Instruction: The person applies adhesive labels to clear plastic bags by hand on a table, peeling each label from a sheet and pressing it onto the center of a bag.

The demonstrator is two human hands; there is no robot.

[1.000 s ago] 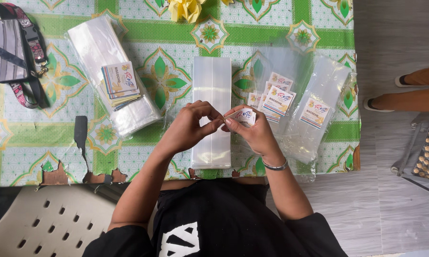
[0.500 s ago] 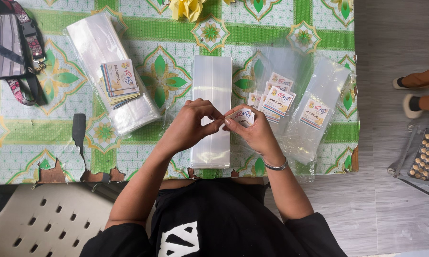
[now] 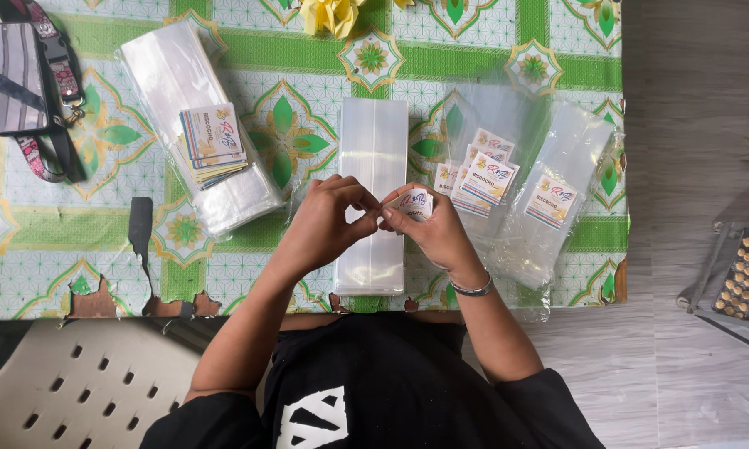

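Two hands at work, head view, the only view. Left hand [image 3: 323, 223]: fingers pinched together on the near edge of a small label [image 3: 415, 202]. Right hand [image 3: 435, 229]: fingers clamped on the same label from its other side, label held just above the middle bag stack [image 3: 373, 195], over the bench [image 3: 83, 278]. We judge the step to be peeling or separating the label; it goes best if we keep the pinch at the very edge, pull slowly and hold the printed face flat so it does not curl or stick to itself. Label pile [image 3: 213, 137] on left bag stack [image 3: 193, 125]. Labelled bags [image 3: 507, 179] right. Pouch [image 3: 10, 76] far left.
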